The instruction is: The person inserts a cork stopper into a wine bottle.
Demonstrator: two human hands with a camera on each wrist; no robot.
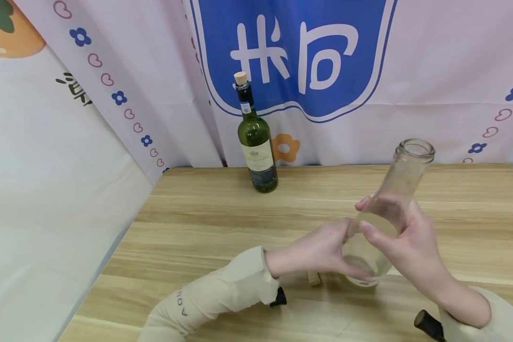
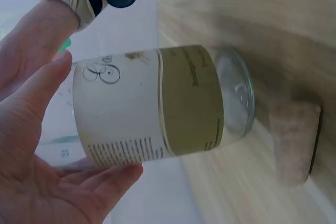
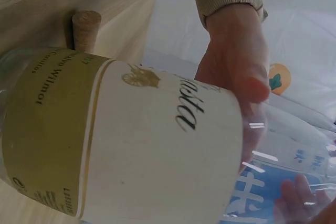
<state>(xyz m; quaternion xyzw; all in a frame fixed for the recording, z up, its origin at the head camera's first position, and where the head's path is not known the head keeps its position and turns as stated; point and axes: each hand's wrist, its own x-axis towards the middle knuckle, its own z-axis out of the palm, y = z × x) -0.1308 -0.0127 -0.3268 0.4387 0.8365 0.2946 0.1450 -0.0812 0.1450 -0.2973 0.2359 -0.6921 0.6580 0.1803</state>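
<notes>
A clear glass bottle (image 1: 403, 178) with no stopper in its mouth leans to the right at the table's right side. My left hand (image 1: 320, 249) grips its lower body, thumb on the near side. Higher up, my right hand (image 1: 414, 242) curls round the body below the neck. In the left wrist view the bottle's white-and-gold label (image 2: 121, 108) faces the camera, between thumb and fingers. A cork (image 2: 295, 142) lies on the table near the bottle's base, partly hidden behind my left hand in the head view. Whether the base touches the table I cannot tell.
A green wine bottle (image 1: 256, 142), with a cork (image 1: 241, 78) in its mouth, stands upright at the back of the wooden table (image 1: 196, 237). Behind it hangs a printed cloth (image 1: 162, 71). Black wrist-worn parts (image 1: 429, 325) show by the sleeves.
</notes>
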